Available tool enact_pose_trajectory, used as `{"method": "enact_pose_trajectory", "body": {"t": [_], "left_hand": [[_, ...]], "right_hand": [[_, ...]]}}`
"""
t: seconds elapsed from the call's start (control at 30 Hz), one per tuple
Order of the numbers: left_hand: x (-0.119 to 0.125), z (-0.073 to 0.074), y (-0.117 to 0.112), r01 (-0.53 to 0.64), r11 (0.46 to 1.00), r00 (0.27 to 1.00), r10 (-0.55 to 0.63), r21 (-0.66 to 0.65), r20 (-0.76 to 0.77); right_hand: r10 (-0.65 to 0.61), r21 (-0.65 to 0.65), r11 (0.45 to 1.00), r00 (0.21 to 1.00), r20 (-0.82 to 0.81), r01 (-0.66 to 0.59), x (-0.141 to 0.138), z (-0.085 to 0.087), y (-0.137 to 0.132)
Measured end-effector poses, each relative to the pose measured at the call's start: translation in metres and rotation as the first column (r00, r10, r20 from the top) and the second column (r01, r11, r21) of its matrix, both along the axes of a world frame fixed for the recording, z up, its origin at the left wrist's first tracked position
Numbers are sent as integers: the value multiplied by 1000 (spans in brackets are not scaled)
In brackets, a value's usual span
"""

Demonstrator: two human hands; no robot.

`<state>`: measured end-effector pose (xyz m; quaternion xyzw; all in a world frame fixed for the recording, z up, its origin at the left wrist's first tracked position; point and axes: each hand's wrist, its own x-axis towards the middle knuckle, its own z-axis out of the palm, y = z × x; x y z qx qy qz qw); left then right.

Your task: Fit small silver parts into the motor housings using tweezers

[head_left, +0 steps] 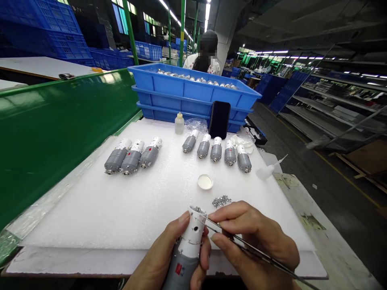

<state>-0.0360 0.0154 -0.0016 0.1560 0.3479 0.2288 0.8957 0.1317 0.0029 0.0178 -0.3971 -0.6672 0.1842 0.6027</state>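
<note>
My left hand (169, 245) is wrapped round a grey and white model spacecraft (189, 241), its white end tilted up and away from me. A red mark shows on the grey part. In my right hand (256, 237) is a pair of metal tweezers (242, 241), its tips at the side of the white section near the top rim. Whether the tips pinch a small part is too fine to tell. Just beyond lie a pile of tiny silvery parts (221, 200) and a small round dish (205, 182) with whitish contents.
Similar models stand in two groups, three at left (133, 157) and several at the back (216, 150). Behind them are a capped bottle (179, 124), a phone (219, 120) and stacked blue crates (193, 92). A nozzle bottle (266, 171) lies right. A person (204, 60) sits beyond.
</note>
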Motion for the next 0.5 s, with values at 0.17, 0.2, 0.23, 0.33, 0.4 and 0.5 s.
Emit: {"method": "enact_pose_trajectory", "body": {"t": [0.17,0.2,0.23,0.33,0.4,0.5], "left_hand": [[7,-3,-5,-78,995,997,78,-64,-3],[8,-3,-6,-85,995,996,84,-56,-12],[9,-2,-6,-84,995,996,83,-50,-20],[9,-3,-7,-88,996,995,86,-34,-56],[9,-4,-6,-83,996,993,80,-20,-90],[9,-8,-6,-77,997,987,76,-6,-139]], "right_hand": [[62,-15,998,992,109,-61,5,5,3],[74,-19,997,990,120,-73,6,5,4],[88,-20,996,988,129,-86,6,6,4],[123,-18,992,980,156,-121,7,6,5],[135,-18,991,977,165,-134,7,5,6],[157,-4,987,975,160,-158,7,4,7]]}}
